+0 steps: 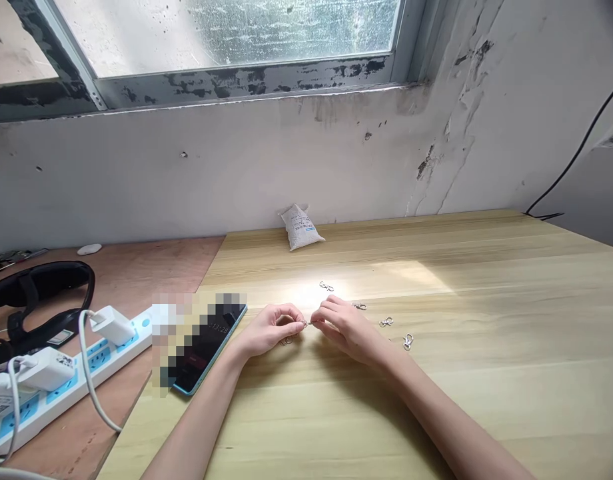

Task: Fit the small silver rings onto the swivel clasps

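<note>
My left hand (272,331) is closed in a pinch, thumb against forefinger, on a small shiny metal piece (306,324). From the other side, my right hand (347,328) pinches the same piece between its fingertips; its exact kind is too small to make out. Metal rings (286,341) lie on the table under my left hand, partly covered by it. Around my right hand are several silver swivel clasps: one clasp (326,286) beyond it, another clasp (359,306) close beside it, and further clasps (386,321) off to the right.
A phone (211,350) lies left of my left forearm on the wooden tabletop (486,373). Further left are a white power strip (106,360) with plugged-in chargers and a black headband (51,273). A small white packet (301,228) rests near the wall (236,167).
</note>
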The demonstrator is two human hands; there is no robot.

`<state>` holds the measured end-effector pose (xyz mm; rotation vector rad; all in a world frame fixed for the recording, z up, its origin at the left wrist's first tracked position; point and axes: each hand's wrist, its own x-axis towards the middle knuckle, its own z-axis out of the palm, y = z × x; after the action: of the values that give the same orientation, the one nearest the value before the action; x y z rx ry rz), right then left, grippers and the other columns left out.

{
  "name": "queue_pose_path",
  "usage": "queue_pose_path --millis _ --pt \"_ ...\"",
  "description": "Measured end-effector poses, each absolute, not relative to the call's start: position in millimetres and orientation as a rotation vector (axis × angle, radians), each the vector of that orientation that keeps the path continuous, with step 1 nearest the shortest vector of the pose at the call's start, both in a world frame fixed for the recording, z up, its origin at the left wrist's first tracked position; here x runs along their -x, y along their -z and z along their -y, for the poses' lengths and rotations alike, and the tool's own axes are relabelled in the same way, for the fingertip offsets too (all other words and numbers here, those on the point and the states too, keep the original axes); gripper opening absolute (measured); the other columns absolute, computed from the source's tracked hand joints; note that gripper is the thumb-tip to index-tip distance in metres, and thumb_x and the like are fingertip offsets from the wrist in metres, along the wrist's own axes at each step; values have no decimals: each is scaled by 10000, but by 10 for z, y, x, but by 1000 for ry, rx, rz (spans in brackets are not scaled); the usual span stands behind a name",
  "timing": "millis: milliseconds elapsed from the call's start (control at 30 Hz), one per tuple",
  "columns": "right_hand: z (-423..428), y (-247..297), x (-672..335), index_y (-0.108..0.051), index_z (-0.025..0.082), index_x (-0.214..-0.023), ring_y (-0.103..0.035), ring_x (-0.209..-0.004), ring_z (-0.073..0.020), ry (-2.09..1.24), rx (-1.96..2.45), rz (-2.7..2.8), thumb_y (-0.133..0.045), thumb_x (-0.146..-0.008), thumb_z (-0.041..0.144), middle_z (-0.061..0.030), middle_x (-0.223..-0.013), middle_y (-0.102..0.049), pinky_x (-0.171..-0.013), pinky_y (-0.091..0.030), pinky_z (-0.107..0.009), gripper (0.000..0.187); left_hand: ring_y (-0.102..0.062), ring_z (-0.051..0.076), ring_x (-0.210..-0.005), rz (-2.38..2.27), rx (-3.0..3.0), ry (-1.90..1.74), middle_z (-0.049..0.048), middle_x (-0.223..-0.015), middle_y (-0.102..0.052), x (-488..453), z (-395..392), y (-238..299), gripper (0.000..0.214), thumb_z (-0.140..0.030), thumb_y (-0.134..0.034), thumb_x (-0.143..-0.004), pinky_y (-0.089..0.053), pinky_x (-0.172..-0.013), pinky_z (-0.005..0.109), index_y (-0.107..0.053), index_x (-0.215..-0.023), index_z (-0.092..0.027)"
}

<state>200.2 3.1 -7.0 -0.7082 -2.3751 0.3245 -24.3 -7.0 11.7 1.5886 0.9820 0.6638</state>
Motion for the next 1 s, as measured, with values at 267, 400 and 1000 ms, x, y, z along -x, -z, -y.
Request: queue_pose_path --millis 267,400,1000 --pt "4 26 -1966 -599 174 -908 -467 -786 -188 -152 702 2430 -388 -985 158 -64 -799 -606 -687 -420 -314 225 -507 113 -718 -999 -1517 -714 21 -821 -598 275 38 -85 266 -424 -671 -825 -404 -675 238 -658 -863 -161" --pt "8 8 -1960 -582 181 -908 -484 -794 -186 -224 730 2339 -418 -984 179 -59 -821 -629 -701 -427 -314 181 -526 106 -698 -1027 -1545 -720 9 -792 -606 262 50 -114 244 -406 -686 -815 -418 -667 229 -667 -823 -163" --pt "-56 227 -1943 -546 221 -891 -549 -1127 -204 -755 853 2179 -490 -934 209 -86 -1185 -613 -955 -455 -392 71 -679 186 -851 -1149 -1479 -815 91 -903 -734 168 53 -91 204 -331 -769 -711 -518 -776 274 -746 -794 -146"
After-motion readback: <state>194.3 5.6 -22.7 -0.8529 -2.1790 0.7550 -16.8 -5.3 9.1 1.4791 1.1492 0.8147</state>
